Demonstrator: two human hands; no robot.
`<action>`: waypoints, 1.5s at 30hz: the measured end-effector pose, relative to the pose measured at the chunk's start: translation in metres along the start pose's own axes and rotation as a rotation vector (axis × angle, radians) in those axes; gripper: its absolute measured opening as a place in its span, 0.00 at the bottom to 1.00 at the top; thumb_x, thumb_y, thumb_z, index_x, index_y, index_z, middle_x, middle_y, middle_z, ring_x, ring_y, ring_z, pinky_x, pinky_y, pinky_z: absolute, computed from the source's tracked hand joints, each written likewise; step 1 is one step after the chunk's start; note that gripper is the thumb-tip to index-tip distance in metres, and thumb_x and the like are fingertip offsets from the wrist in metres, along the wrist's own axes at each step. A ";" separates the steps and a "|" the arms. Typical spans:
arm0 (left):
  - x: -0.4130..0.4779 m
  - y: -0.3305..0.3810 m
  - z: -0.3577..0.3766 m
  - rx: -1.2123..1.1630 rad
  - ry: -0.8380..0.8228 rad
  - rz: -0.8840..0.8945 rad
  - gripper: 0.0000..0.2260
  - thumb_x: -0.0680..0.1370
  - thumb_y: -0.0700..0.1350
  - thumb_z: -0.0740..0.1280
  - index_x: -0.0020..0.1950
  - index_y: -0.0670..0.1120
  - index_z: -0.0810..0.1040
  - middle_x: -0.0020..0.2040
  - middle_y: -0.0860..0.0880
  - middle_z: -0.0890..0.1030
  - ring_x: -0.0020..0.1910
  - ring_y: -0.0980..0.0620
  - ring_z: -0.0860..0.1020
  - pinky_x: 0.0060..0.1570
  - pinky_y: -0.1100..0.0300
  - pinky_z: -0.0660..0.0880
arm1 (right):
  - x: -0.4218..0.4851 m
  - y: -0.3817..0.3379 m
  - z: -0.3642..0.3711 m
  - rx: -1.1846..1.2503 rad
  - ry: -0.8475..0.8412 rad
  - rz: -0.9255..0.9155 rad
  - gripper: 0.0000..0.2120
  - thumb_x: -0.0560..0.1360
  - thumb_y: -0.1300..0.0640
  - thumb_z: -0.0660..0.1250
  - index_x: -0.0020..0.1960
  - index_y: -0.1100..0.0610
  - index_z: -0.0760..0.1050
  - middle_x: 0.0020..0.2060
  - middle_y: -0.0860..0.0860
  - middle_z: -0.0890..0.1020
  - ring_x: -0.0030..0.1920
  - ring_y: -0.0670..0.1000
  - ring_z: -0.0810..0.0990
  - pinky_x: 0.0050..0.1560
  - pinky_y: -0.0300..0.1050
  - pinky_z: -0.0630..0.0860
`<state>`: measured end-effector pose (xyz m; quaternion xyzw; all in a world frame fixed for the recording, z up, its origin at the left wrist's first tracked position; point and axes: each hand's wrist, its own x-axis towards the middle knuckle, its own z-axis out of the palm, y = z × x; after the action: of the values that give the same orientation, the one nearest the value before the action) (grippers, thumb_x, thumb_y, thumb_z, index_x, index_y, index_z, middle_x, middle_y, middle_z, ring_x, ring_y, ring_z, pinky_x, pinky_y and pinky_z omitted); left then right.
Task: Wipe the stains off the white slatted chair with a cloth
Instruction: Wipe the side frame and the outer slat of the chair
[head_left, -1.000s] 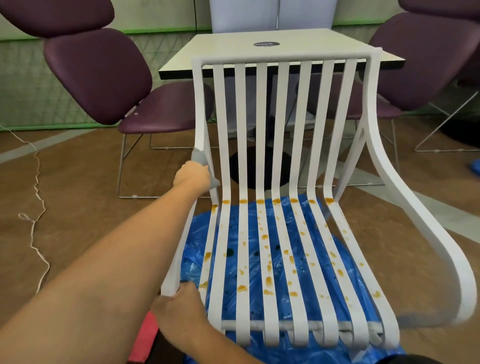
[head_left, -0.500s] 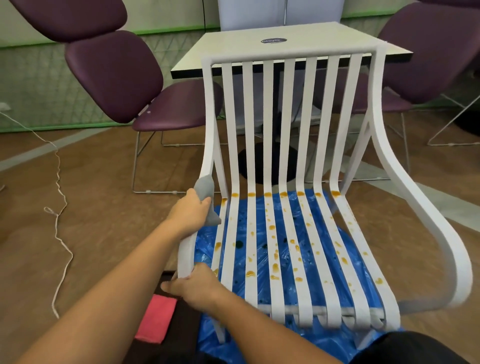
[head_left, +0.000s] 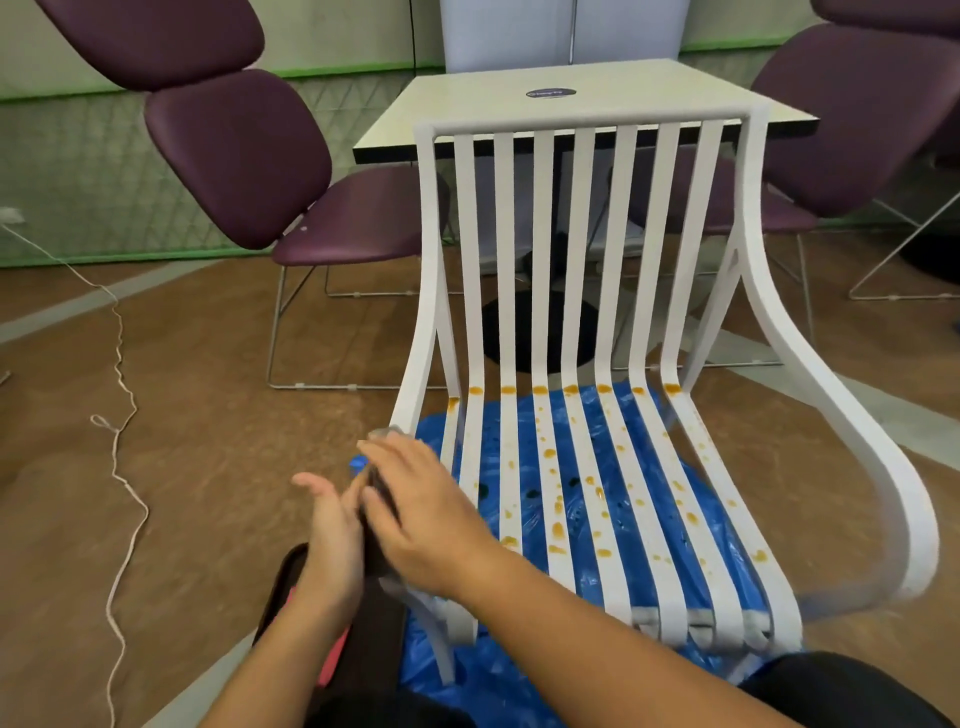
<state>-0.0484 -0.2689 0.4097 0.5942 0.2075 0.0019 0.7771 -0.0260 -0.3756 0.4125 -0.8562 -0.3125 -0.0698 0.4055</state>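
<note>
The white slatted chair stands in front of me, with orange-brown stains dotted along its seat slats and in a row at the seat's back bend. Both my hands meet at the front of the chair's left armrest and hide that part of it. My right hand lies over the rail and holds the grey cloth; only a small bit of the cloth pokes out past the fingertips. My left hand is beside it with flat, straight fingers and the palm turned toward the right hand.
A blue plastic sheet covers the floor under the chair. Purple chairs flank a white table behind it. A white cord trails over the brown floor at the left. A pink cloth lies by my knees.
My left hand slid down the left armrest with the cloth and opened. My right hand left the armrest's front end and came over the cloth. The view moved closer.
</note>
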 end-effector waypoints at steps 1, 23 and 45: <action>0.003 0.006 -0.004 -0.085 -0.022 -0.067 0.44 0.75 0.74 0.34 0.64 0.51 0.79 0.60 0.46 0.84 0.62 0.49 0.79 0.70 0.51 0.69 | 0.002 0.000 0.009 -0.130 -0.035 -0.012 0.25 0.83 0.49 0.54 0.77 0.56 0.61 0.76 0.50 0.61 0.78 0.48 0.52 0.78 0.47 0.49; 0.045 0.032 0.045 0.433 0.376 0.074 0.31 0.84 0.63 0.44 0.64 0.45 0.78 0.50 0.37 0.85 0.46 0.40 0.83 0.48 0.47 0.78 | 0.151 0.056 -0.004 -0.424 -0.340 0.418 0.35 0.82 0.52 0.55 0.80 0.60 0.40 0.79 0.57 0.36 0.78 0.57 0.33 0.77 0.59 0.37; 0.043 0.016 0.042 0.343 0.627 0.363 0.35 0.78 0.67 0.39 0.66 0.46 0.72 0.63 0.44 0.76 0.63 0.44 0.74 0.65 0.44 0.69 | 0.119 0.035 0.004 -0.106 -0.278 0.498 0.40 0.80 0.57 0.59 0.79 0.60 0.34 0.77 0.55 0.31 0.77 0.56 0.30 0.77 0.55 0.49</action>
<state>0.0080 -0.2918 0.4197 0.7129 0.3233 0.2858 0.5527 0.0887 -0.3330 0.4315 -0.9279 -0.1412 0.1338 0.3182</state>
